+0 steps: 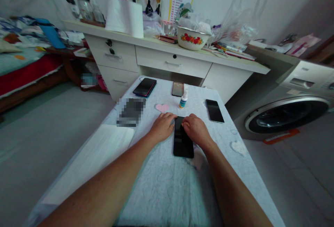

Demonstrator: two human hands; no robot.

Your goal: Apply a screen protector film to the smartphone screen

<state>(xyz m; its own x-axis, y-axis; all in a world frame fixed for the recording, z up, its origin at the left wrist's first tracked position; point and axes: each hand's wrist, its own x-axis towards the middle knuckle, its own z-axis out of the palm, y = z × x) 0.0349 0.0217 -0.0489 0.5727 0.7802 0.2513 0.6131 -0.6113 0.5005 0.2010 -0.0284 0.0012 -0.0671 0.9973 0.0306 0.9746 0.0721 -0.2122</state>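
Observation:
A black smartphone (pixel 183 143) lies face up on the cloth-covered table, its dark screen towards me. My left hand (pixel 163 128) is at the phone's upper left edge, fingers bent and holding that edge. Over the upper right of the screen is my right hand (pixel 195 129), its fingers curled and pressed together against the glass. Whatever its fingertips may hold is hidden. Just beyond both hands stands a small white spray bottle (pixel 183 102) with a blue and yellow label.
Around the table lie another dark phone (pixel 215 111) at right, stacked phones (pixel 145 87) at far left, a gold-backed phone (pixel 177 89) and a blurred-out dark item (pixel 132 111). A white sheet (pixel 91 161) covers the left side. Behind stands a white desk (pixel 172 58); a washing machine (pixel 292 91) is at right.

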